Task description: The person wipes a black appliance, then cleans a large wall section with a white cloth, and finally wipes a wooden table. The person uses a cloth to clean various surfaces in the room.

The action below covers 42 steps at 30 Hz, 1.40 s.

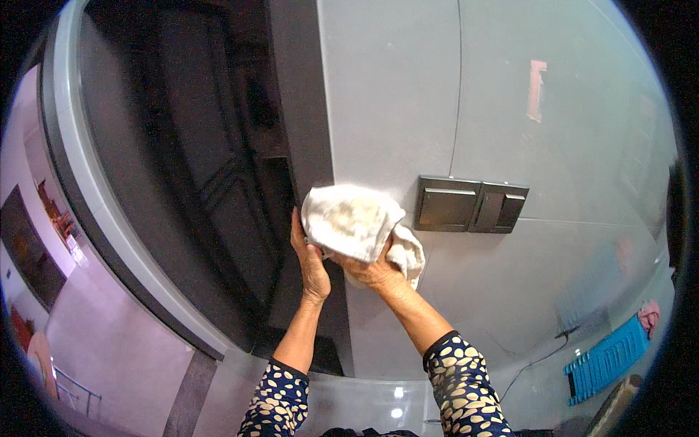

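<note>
A folded white cloth with yellowish stains is bunched in front of the boundary between a dark door frame and the grey tiled wall. My right hand grips it from below, most of its fingers hidden behind the fabric. One loose end of the cloth hangs beside my right wrist. My left hand is at the cloth's lower left edge, fingers stretched upward along the frame and thumb close to the fabric. Whether the left fingers press on the frame I cannot tell.
Two dark switches sit on the wall right of the cloth. A dark glossy door fills the left. Low at right stand a blue plastic stool and a thin black cable. A doorway opens onto a pale floor at far left.
</note>
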Each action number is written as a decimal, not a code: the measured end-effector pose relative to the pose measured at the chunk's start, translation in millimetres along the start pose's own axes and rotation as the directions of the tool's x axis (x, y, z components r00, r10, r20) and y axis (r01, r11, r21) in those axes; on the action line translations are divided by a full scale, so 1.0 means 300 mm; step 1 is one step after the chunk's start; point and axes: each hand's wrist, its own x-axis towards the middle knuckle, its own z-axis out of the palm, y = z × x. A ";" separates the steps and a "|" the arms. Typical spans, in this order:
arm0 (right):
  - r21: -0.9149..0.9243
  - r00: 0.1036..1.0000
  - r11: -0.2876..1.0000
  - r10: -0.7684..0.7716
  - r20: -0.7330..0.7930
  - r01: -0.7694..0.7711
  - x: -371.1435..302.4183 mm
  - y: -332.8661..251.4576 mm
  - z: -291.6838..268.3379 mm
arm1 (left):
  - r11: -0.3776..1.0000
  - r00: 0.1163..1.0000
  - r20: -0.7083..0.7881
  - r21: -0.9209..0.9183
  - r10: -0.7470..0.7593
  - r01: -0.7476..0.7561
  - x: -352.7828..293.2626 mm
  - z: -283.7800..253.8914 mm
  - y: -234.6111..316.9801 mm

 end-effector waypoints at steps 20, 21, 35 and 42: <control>-0.102 0.531 0.567 0.673 -0.514 -0.818 -0.504 0.224 -0.014 | 0.943 0.973 0.169 0.266 0.159 -0.200 0.009 -0.040 -0.185; 0.050 0.384 0.469 0.776 -0.501 -0.882 -0.515 0.262 -0.028 | 0.963 0.978 0.144 0.200 0.153 -0.180 0.004 -0.029 -0.210; -0.115 0.831 0.858 0.439 -0.341 -0.501 -0.263 -0.208 0.202 | 0.838 0.882 0.284 0.302 0.377 -0.455 -0.026 -0.123 -0.425; -0.260 0.795 0.761 0.506 -0.334 -0.594 -0.434 -0.075 0.057 | 0.990 0.995 0.045 0.107 -0.093 0.088 -0.095 -0.112 -0.233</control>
